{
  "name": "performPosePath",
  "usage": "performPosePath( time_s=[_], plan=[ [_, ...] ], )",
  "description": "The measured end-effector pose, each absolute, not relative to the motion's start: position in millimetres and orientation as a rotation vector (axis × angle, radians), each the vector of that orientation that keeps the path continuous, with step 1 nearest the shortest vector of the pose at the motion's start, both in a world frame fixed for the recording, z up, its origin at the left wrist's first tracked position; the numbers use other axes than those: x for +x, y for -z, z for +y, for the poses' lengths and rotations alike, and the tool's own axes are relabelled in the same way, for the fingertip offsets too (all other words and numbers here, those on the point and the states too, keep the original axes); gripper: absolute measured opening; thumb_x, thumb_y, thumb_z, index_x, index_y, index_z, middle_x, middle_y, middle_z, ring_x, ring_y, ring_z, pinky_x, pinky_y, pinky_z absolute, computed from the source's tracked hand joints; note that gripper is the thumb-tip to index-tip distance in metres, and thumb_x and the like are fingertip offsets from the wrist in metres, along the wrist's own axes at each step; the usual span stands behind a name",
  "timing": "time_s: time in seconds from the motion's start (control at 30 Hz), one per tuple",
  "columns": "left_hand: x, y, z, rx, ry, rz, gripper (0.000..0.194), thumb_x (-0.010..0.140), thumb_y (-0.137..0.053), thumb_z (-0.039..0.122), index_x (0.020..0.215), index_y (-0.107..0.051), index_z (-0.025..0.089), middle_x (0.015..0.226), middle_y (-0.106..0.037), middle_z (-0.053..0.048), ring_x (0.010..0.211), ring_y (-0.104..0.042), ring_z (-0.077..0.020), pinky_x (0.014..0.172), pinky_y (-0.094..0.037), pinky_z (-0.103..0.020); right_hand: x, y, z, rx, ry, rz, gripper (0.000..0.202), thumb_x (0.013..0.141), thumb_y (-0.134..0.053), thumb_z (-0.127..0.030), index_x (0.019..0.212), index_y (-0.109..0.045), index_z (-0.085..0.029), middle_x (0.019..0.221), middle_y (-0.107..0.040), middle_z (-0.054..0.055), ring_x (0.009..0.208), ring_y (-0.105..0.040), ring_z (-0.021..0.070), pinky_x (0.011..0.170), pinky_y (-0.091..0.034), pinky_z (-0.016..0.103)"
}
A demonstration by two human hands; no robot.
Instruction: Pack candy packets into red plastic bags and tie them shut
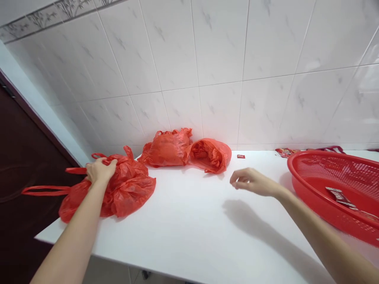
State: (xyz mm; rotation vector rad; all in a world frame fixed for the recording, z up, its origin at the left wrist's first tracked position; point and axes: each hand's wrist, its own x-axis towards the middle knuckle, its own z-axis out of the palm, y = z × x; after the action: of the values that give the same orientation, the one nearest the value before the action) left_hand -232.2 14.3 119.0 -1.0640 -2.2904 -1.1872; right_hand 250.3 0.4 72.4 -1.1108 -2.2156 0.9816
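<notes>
Two bare forearms stretch over the white tabletop, both cut off at the bottom of my view. Beneath the left hand sits a crumpled heap of thin red plastic bags, at the table's left end; its fingers are bent inward, closed over bunched plastic, their tips hidden. At least three handle loops stick out, but I can't tell how many bags make up the heap. The right hand hangs above the table, fingers loosely bent, a gap showing between thumb and palm.

Farther back, by the white tiled wall, I count two more red plastic bundles: one plump tied bag, contents hidden, and one open-mouthed bag just beside it, crumpled plastic inside. One small red packet lies to their right. One round red plastic basket, cut off at the right, holds a brown-and-white wrapper. Behind its rim, coloured packets are partly covered, too hidden to count.
</notes>
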Motion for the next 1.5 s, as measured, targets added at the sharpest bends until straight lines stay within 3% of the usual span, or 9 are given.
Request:
performPosePath(
  time_s=[0.1, 0.2, 0.33, 0.43, 0.6, 0.93, 1.07, 1.17, 1.5],
  plan=[
    [-209, -144, 20, -0.943, 1.217, -2.276, 0.044, 0.079, -0.067, 0.035, 0.118, -0.067, 0.014, 0.156, -0.04, -0.021, 0.137, -0.035, -0.0464, 0.104, -0.032, -0.066, 249, -39, -7, -1.126, -1.096, -2.358, 0.015, 0.079, -0.058, -0.026, 0.084, -0.07, -0.018, 0.086, -0.073, 0.006, 0.076, -0.067, 0.0201, 0.066, -0.049, 0.03],
    [-169, -164, 28, -1.14, 1.214, -2.048, 0.036, 0.08, -0.066, 0.032, 0.112, -0.071, 0.019, 0.161, -0.038, -0.01, 0.138, -0.031, -0.0427, 0.109, -0.026, -0.064, 248, -12, -15, -1.157, -1.228, -2.31, 0.016, 0.078, -0.058, -0.024, 0.083, -0.072, -0.018, 0.086, -0.074, 0.007, 0.076, -0.065, 0.0194, 0.065, -0.047, 0.029],
    [-101, -157, 53, -1.736, 1.333, -1.907, 0.013, 0.079, -0.063, 0.022, 0.084, -0.075, 0.021, 0.116, -0.073, -0.009, 0.119, -0.054, -0.0325, 0.111, -0.03, -0.054, 241, 9, -19, -1.184, -1.356, -2.04, 0.013, 0.079, -0.058, -0.025, 0.076, -0.068, -0.017, 0.07, -0.066, 0.002, 0.066, -0.06, 0.0155, 0.064, -0.045, 0.028],
    [-41, -124, 78, -2.305, 1.675, -1.891, 0.007, 0.069, -0.073, 0.016, 0.07, -0.074, 0.023, 0.089, -0.074, -0.005, 0.094, -0.065, -0.0261, 0.1, -0.044, -0.037, 237, 17, -19, -1.162, -1.375, -1.902, 0.011, 0.078, -0.059, -0.025, 0.073, -0.065, -0.017, 0.065, -0.059, -0.001, 0.06, -0.054, 0.0132, 0.061, -0.043, 0.027],
    [33, -70, 110, -2.398, 1.796, -1.904, 0.017, 0.059, -0.083, 0.013, 0.06, -0.069, 0.022, 0.064, -0.066, -0.003, 0.076, -0.064, -0.0244, 0.084, -0.048, -0.032, 239, 26, -22, -1.1, -1.363, -1.833, 0.011, 0.08, -0.062, -0.028, 0.085, -0.065, -0.018, 0.069, -0.06, -0.001, 0.061, -0.057, 0.014, 0.06, -0.044, 0.028],
    [14, -73, 122, -1.921, 2.279, -1.954, 0.014, 0.092, -0.053, 0.027, 0.079, -0.056, 0.023, 0.08, -0.062, 0.0, 0.083, -0.057, -0.0196, 0.08, -0.042, -0.027, 228, 35, -19, -1.07, -1.112, -1.802, 0.047, 0.083, -0.057, -0.021, 0.13, -0.058, -0.025, 0.12, -0.065, 0.008, 0.07, -0.062, 0.013, 0.066, -0.052, 0.03],
    [15, -67, 115, -2.075, 2.323, -1.97, 0.013, 0.088, -0.057, 0.021, 0.075, -0.058, 0.021, 0.07, -0.058, 0.002, 0.073, -0.054, -0.0166, 0.075, -0.042, -0.025, 206, 30, -10, -1.003, -1.051, -1.971, 0.075, 0.085, -0.058, -0.017, 0.153, -0.037, -0.039, 0.16, -0.032, 0.01, 0.096, -0.064, 0.0152, 0.078, -0.056, 0.031],
    [22, -59, 109, -2.277, 2.341, -1.967, 0.014, 0.082, -0.065, 0.019, 0.069, -0.059, 0.02, 0.065, -0.056, 0.004, 0.065, -0.052, -0.0141, 0.069, -0.043, -0.023, 185, 18, 6, -1.173, -0.946, -2.07, 0.088, 0.084, -0.061, -0.014, 0.157, -0.025, -0.046, 0.167, -0.014, 0.01, 0.095, -0.066, 0.0158, 0.086, -0.055, 0.035],
    [-6, -76, 103, -1.816, 2.894, -1.76, 0.021, 0.088, -0.064, 0.04, 0.081, -0.057, 0.022, 0.084, -0.064, 0.0, 0.089, -0.063, -0.0155, 0.076, -0.05, -0.022, 165, 2, 84, -1.635, -0.686, -1.899, 0.086, 0.08, -0.057, -0.014, 0.158, -0.023, -0.014, 0.146, -0.047, 0.026, 0.12, -0.062, 0.0379, 0.088, -0.053, 0.044]
  ],
)
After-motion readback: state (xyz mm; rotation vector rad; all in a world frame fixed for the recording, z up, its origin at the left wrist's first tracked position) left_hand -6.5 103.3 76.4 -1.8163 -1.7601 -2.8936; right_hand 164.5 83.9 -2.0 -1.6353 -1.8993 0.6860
